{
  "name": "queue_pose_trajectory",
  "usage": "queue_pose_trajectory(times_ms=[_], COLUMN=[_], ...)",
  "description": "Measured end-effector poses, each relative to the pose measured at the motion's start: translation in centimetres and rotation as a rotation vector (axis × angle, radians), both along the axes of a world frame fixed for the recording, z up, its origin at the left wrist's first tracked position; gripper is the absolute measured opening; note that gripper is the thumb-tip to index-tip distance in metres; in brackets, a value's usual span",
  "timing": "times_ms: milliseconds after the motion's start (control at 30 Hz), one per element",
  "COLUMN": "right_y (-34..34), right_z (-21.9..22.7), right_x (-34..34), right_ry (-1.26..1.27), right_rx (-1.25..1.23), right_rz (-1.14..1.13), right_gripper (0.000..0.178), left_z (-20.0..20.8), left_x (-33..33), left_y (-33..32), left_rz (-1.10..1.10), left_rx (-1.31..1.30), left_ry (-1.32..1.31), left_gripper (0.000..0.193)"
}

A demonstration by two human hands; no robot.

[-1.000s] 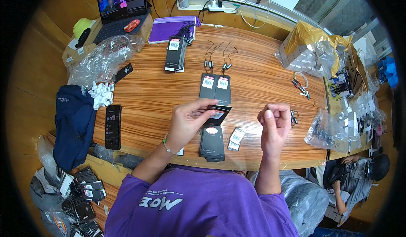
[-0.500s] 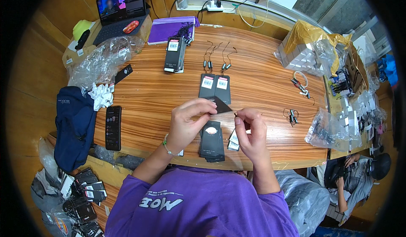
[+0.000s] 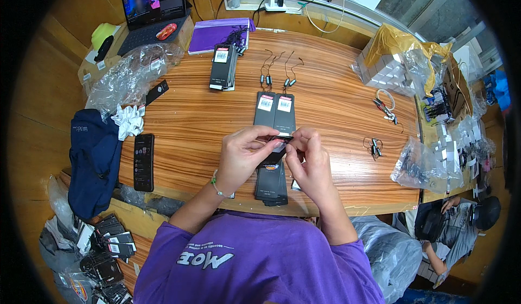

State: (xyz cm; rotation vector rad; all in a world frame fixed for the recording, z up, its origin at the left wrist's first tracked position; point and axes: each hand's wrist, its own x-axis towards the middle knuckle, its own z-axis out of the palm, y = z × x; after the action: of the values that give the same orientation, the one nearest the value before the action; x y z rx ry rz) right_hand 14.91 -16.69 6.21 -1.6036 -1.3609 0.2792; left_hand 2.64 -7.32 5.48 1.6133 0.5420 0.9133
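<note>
Near the front of the table, my left hand point(image 3: 247, 154) is closed on a black hang tag point(image 3: 273, 156), thumb and fingers pinching it from the left. The fingertips of my right hand point(image 3: 312, 160) are pinched together at the tag's upper right corner; any string there is too small to make out. Below the held tag lies a stack of black hang tags point(image 3: 269, 187), partly covered by it. Just beyond my hands, two black tags with white stickers point(image 3: 275, 114) lie side by side, their dark strings point(image 3: 287, 70) stretched away from me.
At the back left stand a thicker pile of tags point(image 3: 221, 73), a purple bag point(image 3: 209, 38) and a tablet point(image 3: 154, 11). A phone point(image 3: 143, 163) lies left. Loose strings point(image 3: 374, 148), snips point(image 3: 383, 107) and plastic bags point(image 3: 415, 165) lie right. Another person point(image 3: 456, 228) sits at lower right.
My right hand has moved left, in against the tag. The tag has turned from slanting rightward to tilting down toward me, and a light, red-edged sticker on it now shows.
</note>
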Motion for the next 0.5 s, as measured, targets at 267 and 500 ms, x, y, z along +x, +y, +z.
queue_pose_trajectory(times_ms=[267,500], right_y=[0.41,0.41], right_z=[-0.26,-0.31], right_x=[0.38,0.48], right_ry=[0.062,0.279], right_rx=[-0.046,-0.064], right_rz=[0.021,0.058], right_gripper=[0.028,0.029], left_z=[0.09,0.91], left_x=[0.00,-0.17], left_y=[-0.13,-0.36], left_rz=[-0.032,-0.049], left_rx=[-0.029,0.052], left_ry=[0.028,0.084], left_gripper=[0.018,0.016])
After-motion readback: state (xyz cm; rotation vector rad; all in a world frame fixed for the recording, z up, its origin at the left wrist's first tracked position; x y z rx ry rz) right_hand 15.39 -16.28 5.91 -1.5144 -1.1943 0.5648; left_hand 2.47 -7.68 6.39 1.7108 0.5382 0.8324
